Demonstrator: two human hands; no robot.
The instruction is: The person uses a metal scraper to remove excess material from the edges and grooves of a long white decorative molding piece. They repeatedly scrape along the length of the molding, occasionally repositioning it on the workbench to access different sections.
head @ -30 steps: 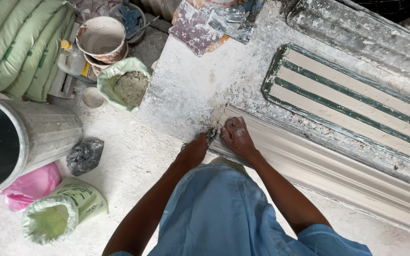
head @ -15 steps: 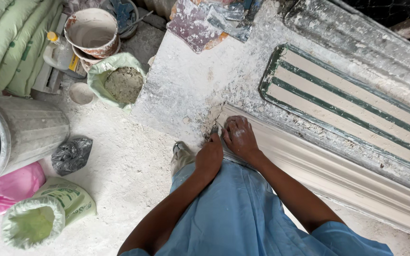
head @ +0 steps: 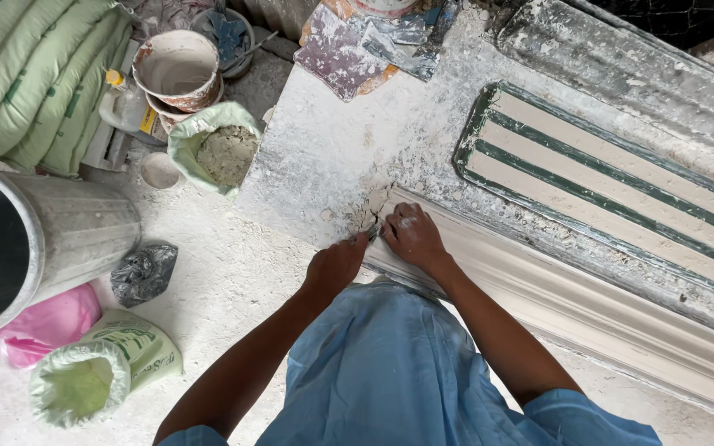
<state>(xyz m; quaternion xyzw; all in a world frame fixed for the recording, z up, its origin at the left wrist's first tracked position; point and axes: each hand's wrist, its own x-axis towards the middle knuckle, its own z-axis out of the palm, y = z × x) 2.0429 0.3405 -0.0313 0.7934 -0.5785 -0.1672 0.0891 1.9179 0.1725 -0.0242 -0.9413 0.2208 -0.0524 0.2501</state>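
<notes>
R hand (head: pixel 411 237) lies palm-down, fingers curled, pressing the near end of the white plaster moulding (head: pixel 588 310) at the worktable (head: pixel 324 157) edge. L hand (head: pixel 334 266) w/ forearm stretched fwd, closed round a small tool (head: pixel 371 233), tip at moulding end; tool type can't tell. Crumbled plaster bits (head: pixel 365 211) just beyond.

Left hand (head: pixel 336 266) now nearer the moulding's end (head: pixel 390 216).

Soft, even daylight, faint shadows, sharp focus, slight wide-angle edge distortion.
</notes>
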